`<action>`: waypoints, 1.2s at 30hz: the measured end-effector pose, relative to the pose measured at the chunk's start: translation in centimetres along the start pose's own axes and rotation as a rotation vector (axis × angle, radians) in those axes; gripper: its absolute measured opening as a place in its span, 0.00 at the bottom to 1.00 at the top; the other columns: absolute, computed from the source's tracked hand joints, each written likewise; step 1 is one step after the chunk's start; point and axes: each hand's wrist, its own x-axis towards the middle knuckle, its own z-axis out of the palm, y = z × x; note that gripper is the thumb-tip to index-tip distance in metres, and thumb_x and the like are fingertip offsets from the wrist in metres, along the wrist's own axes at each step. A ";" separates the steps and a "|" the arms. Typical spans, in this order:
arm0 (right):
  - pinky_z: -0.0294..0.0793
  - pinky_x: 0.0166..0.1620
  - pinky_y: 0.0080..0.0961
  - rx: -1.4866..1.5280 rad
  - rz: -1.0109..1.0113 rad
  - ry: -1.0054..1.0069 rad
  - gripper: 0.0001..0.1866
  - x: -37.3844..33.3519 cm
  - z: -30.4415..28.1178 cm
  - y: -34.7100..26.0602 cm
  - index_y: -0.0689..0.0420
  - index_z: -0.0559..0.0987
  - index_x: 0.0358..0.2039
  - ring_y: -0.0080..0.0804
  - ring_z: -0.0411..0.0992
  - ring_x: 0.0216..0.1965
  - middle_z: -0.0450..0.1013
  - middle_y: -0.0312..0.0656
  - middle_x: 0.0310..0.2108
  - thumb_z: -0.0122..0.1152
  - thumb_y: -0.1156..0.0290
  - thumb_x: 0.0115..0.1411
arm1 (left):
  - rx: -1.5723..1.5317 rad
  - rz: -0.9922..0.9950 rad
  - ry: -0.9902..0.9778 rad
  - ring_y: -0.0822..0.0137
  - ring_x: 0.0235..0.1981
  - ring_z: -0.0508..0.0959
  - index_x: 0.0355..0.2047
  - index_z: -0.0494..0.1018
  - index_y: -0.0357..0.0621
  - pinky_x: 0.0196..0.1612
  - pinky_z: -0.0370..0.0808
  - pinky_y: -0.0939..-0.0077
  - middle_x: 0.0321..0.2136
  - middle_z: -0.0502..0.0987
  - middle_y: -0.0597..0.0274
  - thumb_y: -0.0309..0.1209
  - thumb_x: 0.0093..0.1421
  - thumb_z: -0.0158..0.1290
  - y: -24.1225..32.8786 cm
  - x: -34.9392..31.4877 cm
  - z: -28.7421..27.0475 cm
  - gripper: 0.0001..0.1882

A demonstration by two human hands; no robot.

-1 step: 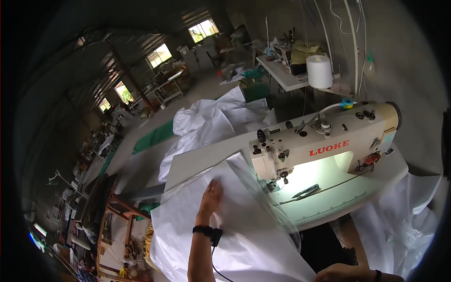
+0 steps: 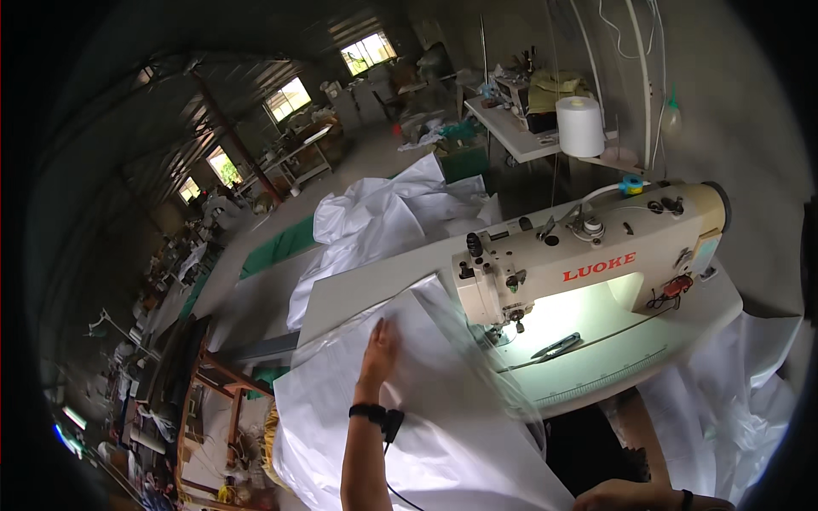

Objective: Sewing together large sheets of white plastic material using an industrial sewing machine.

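A person's left hand [image 2: 377, 351] is resting unclamped, fingers extended, on a smooth white sheet [image 2: 443, 426], which is spreading beneath it and back toward the body. The right hand [image 2: 620, 496] is showing only partly, near the sheet's closest corner; whether it is gripping anything, I cannot tell. Right of the left hand, a sewing machine [image 2: 588, 268] is standing lit, snips [image 2: 558, 347] lying beside its needle. Beyond that hand, a white heap [image 2: 375, 217] is lying crumpled.

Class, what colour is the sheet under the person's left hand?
The sheet under the left hand is white; the head view shows it best.
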 end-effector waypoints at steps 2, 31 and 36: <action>0.75 0.38 0.36 -0.216 -0.075 -0.014 0.14 0.1 -0.3 -1.6 0.56 0.80 0.42 0.42 0.77 0.33 0.77 0.49 0.29 0.63 0.74 0.53 | 0.114 -0.095 0.205 0.49 0.68 0.58 0.68 0.53 0.39 0.64 0.64 0.56 0.67 0.59 0.49 0.39 0.64 0.51 -1.0 2.7 -0.7 0.36; 0.53 0.68 0.45 -1.168 -0.563 0.505 0.26 22.3 -8.7 -11.2 0.53 0.73 0.55 0.37 0.57 0.67 0.64 0.40 0.61 0.61 0.53 0.60 | -0.764 -0.184 0.968 0.70 0.39 0.75 0.45 0.73 0.38 0.45 0.71 0.73 0.38 0.76 0.61 0.45 0.67 0.49 7.3 -2.2 -24.6 0.21; 0.61 0.64 0.40 -0.983 -0.601 0.626 0.26 22.5 -5.8 -11.9 0.60 0.73 0.56 0.37 0.63 0.62 0.67 0.45 0.56 0.61 0.58 0.62 | -0.239 0.000 0.278 0.69 0.25 0.70 0.40 0.73 0.38 0.31 0.70 0.70 0.24 0.72 0.60 0.39 0.57 0.63 7.8 9.2 -14.7 0.19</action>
